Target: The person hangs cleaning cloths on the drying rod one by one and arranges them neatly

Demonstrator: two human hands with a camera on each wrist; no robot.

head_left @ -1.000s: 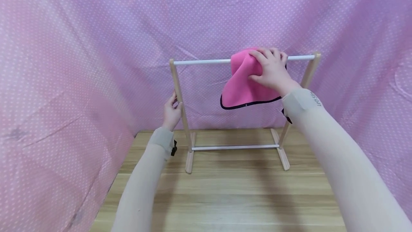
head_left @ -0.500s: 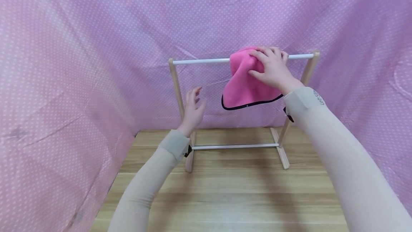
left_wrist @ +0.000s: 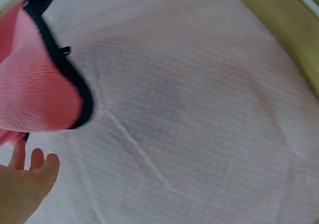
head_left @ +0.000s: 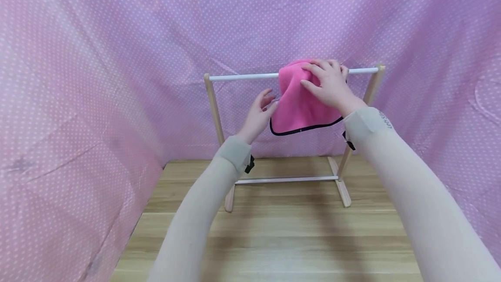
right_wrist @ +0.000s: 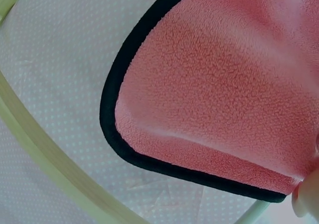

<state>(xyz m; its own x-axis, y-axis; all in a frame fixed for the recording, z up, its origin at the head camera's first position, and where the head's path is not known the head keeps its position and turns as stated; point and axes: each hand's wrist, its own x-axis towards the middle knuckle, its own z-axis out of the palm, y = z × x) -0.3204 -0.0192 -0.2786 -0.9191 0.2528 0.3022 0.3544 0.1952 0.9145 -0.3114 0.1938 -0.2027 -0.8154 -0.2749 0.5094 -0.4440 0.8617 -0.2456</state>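
Observation:
A pink plush towel with black edging hangs over the white top bar of a wooden drying rack, right of its middle. My right hand grips the towel at the bar, thumb in front and fingers over the top. In the right wrist view the fuzzy towel fills much of the picture, with a fingertip at its edge. Beside the towel's left edge is my left hand, fingers loosely bent and holding nothing. The left wrist view shows that hand just below a towel corner.
The rack's left post and right post stand on wooden feet, joined low down by a white lower bar. Under it is a wood-grain tabletop. Pink polka-dot fabric encloses the back and sides.
My left hand has left the rack's left post and moved right and up to the towel's left edge. The right hand stays on the towel at the bar.

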